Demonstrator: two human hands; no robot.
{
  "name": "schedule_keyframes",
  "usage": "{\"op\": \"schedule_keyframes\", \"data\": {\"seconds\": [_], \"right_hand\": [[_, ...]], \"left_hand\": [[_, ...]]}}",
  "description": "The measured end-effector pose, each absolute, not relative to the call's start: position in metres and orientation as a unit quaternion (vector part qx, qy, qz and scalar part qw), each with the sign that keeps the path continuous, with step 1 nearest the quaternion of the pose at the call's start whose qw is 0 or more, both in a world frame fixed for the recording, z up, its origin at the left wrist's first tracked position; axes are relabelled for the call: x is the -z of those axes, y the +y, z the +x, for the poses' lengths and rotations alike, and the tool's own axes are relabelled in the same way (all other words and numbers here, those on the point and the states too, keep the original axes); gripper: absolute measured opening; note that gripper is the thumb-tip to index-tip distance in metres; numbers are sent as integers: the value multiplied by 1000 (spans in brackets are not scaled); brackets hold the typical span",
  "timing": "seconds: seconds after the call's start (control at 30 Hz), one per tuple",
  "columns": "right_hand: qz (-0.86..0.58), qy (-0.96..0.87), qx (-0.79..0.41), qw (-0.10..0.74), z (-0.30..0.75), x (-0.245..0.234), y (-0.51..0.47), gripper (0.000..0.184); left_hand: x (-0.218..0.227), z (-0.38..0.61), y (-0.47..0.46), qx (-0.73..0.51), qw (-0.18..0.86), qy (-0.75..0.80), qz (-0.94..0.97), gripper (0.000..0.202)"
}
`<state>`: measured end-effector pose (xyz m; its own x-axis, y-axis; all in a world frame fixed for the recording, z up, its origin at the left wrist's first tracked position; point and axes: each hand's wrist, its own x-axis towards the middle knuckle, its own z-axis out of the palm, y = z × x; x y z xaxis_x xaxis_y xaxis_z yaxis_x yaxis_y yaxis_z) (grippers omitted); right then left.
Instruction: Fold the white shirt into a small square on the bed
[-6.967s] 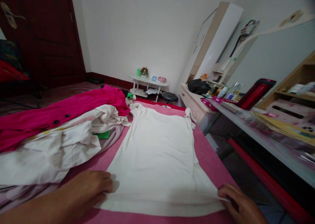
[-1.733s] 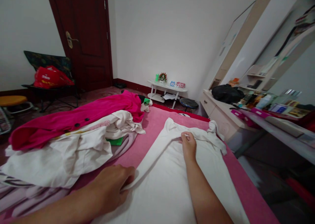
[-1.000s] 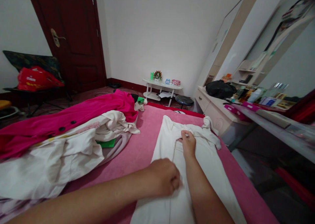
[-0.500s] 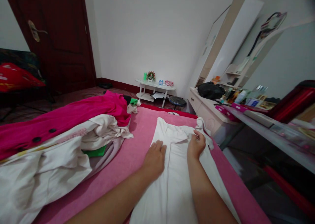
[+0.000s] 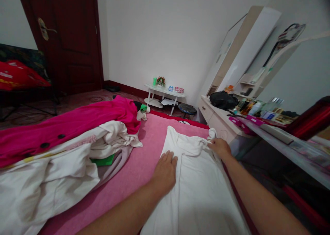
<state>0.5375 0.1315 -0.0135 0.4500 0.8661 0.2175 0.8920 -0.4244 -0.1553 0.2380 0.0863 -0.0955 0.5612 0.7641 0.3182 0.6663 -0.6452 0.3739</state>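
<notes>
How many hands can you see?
2: the left hand lies flat on the white cloth; the right hand is at its far right corner. No others show.

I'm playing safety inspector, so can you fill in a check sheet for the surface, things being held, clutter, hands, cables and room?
Surface: pink cover.
Things in hand: white garment lying on the cover, a long fold along its left.
Clutter: heaped clothes at left, a bright pink garment on top.
Hands: left hand flat on the white garment; right hand appears to pinch its far right edge.
Cables: nothing clearly seen.
Surroundings: dark red door, low white table, round stool.
</notes>
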Motion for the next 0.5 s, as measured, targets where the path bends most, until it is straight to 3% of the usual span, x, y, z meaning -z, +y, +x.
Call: {"op": "schedule_keyframes", "data": {"seconds": [0.17,0.3,0.43,0.5], "right_hand": [[-871,-480,102,20,537,-16,130,20],[-820,-560,116,27,492,-9,153,31],[-789,-611,50,37,446,22,181,15],[-791,-609,23,39,435,36,191,20]], "left_hand": [[97,239,88,-235,119,408,874,51],[94,239,88,-224,121,409,876,52],[92,238,87,-219,121,411,877,51],[92,237,86,-217,127,412,876,51]]}}
